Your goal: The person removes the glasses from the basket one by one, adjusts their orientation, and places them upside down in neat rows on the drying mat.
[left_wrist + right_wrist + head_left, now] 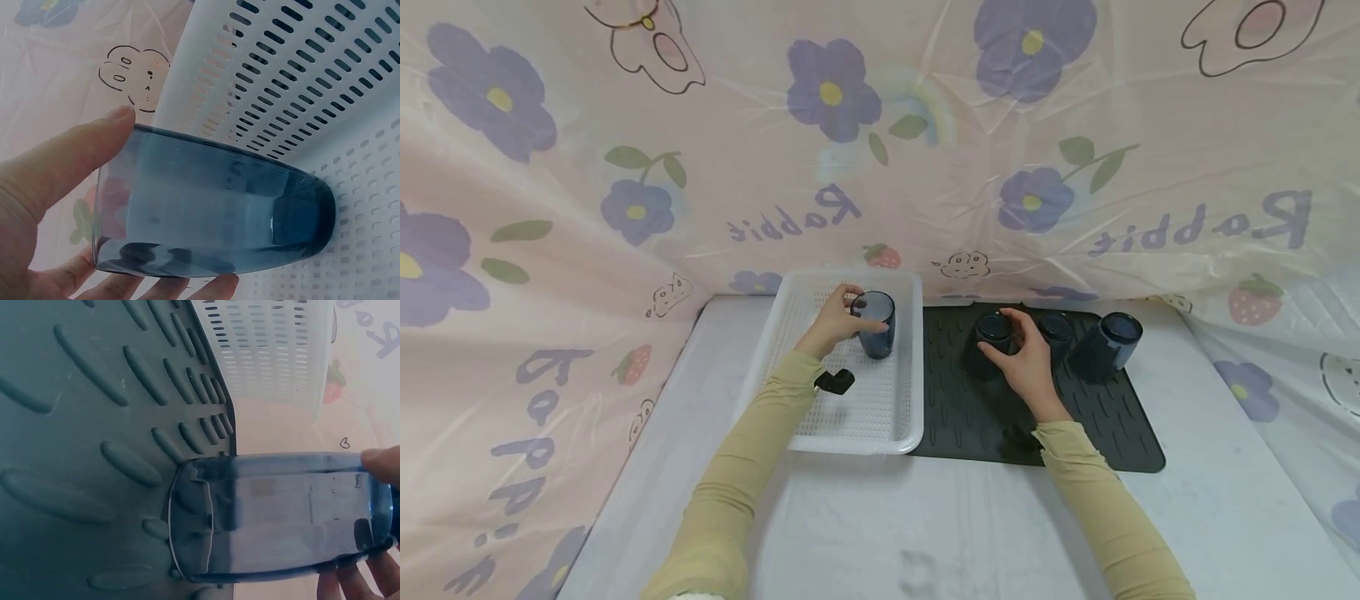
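Observation:
My left hand point(837, 321) holds a clear blue drinking glass point(877, 327) near its rim, thumb on one side and fingers on the other. This glass point(212, 206) stands upright over the floor of a white perforated basket point(917, 400), its thick base downward. My right hand point(1028, 367) grips a second blue glass point(992, 332) near its base, which faces up. In the right wrist view, that glass's point(275, 519) wider rim end is down at the dark ribbed drying mat point(955, 425). Part of the glass is hidden behind my fingers in the head view.
Two more dark blue glasses, a middle one point(1057, 329) and a right one point(1105, 348), stand at the right side of the mat. The basket sits directly left of the mat on a white table point(850, 525). A patterned curtain point(917, 183) hangs behind.

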Demonstrator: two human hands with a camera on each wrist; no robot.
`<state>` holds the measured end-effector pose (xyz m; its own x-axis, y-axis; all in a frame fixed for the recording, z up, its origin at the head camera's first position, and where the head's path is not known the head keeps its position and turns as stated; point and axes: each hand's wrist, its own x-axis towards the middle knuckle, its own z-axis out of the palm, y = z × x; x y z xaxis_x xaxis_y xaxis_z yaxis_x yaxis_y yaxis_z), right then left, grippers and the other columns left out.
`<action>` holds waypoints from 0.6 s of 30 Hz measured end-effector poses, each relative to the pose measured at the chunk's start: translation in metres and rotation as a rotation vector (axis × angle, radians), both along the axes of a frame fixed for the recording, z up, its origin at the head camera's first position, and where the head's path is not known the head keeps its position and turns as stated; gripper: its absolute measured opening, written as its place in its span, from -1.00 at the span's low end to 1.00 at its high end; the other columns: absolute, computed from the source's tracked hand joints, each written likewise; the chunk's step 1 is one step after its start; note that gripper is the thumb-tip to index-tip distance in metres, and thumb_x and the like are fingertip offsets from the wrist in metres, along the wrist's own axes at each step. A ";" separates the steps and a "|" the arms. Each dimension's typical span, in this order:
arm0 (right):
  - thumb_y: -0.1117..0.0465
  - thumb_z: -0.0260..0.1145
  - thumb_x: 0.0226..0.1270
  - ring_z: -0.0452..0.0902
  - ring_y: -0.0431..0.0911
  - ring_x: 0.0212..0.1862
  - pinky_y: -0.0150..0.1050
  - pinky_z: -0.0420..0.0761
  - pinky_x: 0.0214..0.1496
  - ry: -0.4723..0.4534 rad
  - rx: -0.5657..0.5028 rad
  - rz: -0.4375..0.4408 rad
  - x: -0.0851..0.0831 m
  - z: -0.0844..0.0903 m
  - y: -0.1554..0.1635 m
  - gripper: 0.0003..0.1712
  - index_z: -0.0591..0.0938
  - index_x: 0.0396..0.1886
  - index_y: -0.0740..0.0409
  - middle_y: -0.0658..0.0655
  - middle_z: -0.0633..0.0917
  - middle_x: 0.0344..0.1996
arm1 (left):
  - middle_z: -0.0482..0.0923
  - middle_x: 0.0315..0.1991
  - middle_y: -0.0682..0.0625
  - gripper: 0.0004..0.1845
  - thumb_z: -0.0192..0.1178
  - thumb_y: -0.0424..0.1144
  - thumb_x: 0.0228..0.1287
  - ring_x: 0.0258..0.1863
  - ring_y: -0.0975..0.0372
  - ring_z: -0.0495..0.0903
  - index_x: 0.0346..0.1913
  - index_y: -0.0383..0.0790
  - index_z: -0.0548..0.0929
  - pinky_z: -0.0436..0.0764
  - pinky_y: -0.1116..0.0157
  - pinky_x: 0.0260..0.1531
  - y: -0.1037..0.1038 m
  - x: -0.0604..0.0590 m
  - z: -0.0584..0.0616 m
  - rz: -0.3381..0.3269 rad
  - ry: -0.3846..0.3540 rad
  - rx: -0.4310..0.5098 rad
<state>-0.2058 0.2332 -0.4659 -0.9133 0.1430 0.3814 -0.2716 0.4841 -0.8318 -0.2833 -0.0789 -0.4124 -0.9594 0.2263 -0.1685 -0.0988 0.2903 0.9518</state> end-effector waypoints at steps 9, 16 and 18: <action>0.32 0.52 0.04 0.46 0.09 0.12 0.05 0.49 0.13 0.027 0.016 -0.071 0.001 -0.002 -0.004 -0.24 0.43 0.27 0.17 0.24 0.51 0.13 | 0.27 0.22 -0.16 -0.14 0.56 -0.25 -0.11 -0.20 0.06 0.41 0.27 -0.13 0.28 0.53 0.23 -0.43 -0.002 0.004 0.002 0.003 0.007 -0.030; 0.32 0.53 0.04 0.47 0.10 0.10 0.05 0.48 0.13 0.049 -0.023 -0.100 0.003 -0.001 -0.007 -0.25 0.44 0.26 0.22 0.25 0.53 0.10 | 0.30 0.14 -0.15 -0.17 0.56 -0.26 -0.12 -0.24 0.07 0.43 0.22 -0.14 0.30 0.59 0.13 -0.36 -0.004 0.007 0.001 0.000 0.019 -0.024; 0.33 0.52 0.04 0.47 0.10 0.10 0.05 0.48 0.13 0.047 -0.023 -0.098 0.004 0.001 -0.008 -0.25 0.44 0.26 0.22 0.25 0.53 0.11 | 0.30 0.15 -0.15 -0.17 0.57 -0.26 -0.13 -0.21 0.05 0.45 0.20 -0.14 0.30 0.62 0.11 -0.33 -0.005 0.007 0.001 0.002 0.013 -0.022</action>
